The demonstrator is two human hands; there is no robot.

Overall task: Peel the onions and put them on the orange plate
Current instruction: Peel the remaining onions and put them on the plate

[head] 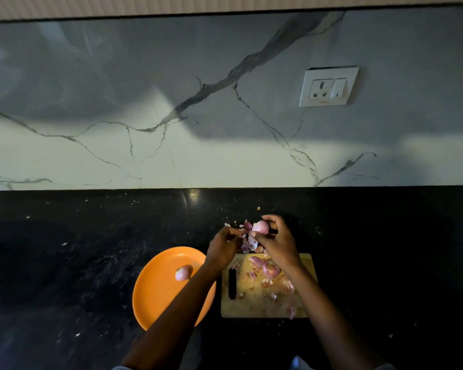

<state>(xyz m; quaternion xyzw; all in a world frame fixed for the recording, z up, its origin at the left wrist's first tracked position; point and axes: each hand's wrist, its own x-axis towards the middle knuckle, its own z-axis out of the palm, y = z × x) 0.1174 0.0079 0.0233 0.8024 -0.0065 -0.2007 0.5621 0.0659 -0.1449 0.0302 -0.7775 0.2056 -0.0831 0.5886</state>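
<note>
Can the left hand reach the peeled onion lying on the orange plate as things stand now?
Probably yes. The peeled onion lies uncovered on the orange plate, just beside the left forearm, with nothing over it. But the left hand is pinching skin off the onion held by the right hand.

Bare forearms and hands [225, 248], pale sleeve edges at the elbows

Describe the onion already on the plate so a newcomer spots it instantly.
Find the orange plate on the black counter, left of the wooden cutting board. The peeled onion lies alone near its upper right. The other onion is gripped in the right hand.
</note>
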